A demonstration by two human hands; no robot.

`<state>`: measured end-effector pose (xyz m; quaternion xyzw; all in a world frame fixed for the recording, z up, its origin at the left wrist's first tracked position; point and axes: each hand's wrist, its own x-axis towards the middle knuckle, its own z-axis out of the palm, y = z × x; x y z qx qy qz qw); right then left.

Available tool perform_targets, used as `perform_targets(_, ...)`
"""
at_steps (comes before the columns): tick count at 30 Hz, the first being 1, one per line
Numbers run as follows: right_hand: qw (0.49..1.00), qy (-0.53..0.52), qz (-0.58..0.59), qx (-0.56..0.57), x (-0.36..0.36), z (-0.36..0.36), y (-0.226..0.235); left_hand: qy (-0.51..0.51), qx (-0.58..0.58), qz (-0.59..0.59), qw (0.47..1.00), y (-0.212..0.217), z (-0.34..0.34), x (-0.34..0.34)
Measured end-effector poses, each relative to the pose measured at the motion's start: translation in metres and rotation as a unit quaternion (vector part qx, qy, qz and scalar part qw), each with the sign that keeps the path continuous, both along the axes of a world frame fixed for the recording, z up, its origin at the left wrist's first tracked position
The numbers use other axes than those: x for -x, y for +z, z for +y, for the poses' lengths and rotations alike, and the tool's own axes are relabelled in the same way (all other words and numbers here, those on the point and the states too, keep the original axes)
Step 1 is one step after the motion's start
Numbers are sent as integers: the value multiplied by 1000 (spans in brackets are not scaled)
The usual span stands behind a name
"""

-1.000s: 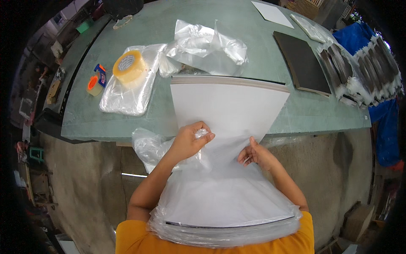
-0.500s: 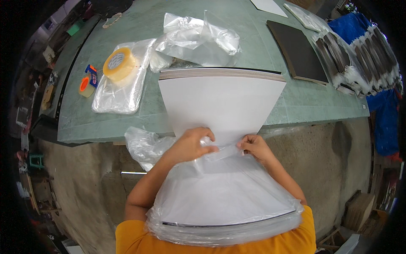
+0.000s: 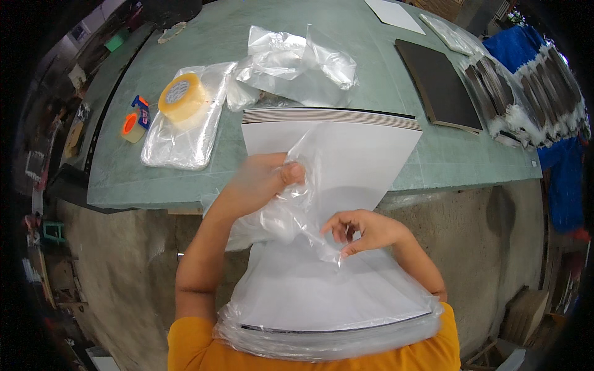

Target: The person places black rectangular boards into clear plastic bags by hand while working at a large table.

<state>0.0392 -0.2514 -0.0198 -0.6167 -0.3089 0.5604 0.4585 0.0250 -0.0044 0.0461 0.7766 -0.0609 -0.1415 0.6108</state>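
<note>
A tall stack of white boards [image 3: 352,161] leans at the table edge in front of me, a dark layer showing along its far edge. Its near part runs down to my body, where clear plastic wrap [image 3: 328,341] encloses white boards. My left hand [image 3: 263,182] is closed on a bunched clear plastic bag [image 3: 278,222], raised over the left side of the white boards. Lower and to the right, my right hand [image 3: 371,230] has thumb and fingers parted, the fingertips beside the loose edge of that plastic. Whether they touch it is unclear.
On the green table [image 3: 204,185] lie a large tape roll [image 3: 182,99] on folded plastic bags [image 3: 179,148], a tape dispenser [image 3: 135,120], crumpled plastic [image 3: 303,68] and a dark board stack [image 3: 439,86]. Plastic-wrapped dark bundles [image 3: 523,93] stand at the right edge.
My left hand has moved up and slightly left, pulling the bunched plastic over the white boards. My right hand has shifted slightly lower, and its pinch on the plastic has opened.
</note>
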Motion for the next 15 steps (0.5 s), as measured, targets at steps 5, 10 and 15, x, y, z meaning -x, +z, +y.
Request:
perform_targets(5, 947, -260, -13, -188, -5, 14, 14, -107, 37, 55, 992, 1, 11, 16)
perform_targets(10, 957, -213, 97, -169, -1, 30, 16, -94, 87, 3, 992, -8, 21, 20)
perform_targets(15, 943, -251, 100, -194, -4, 21, 19, -12, 87, 51, 995, 4, 27, 18)
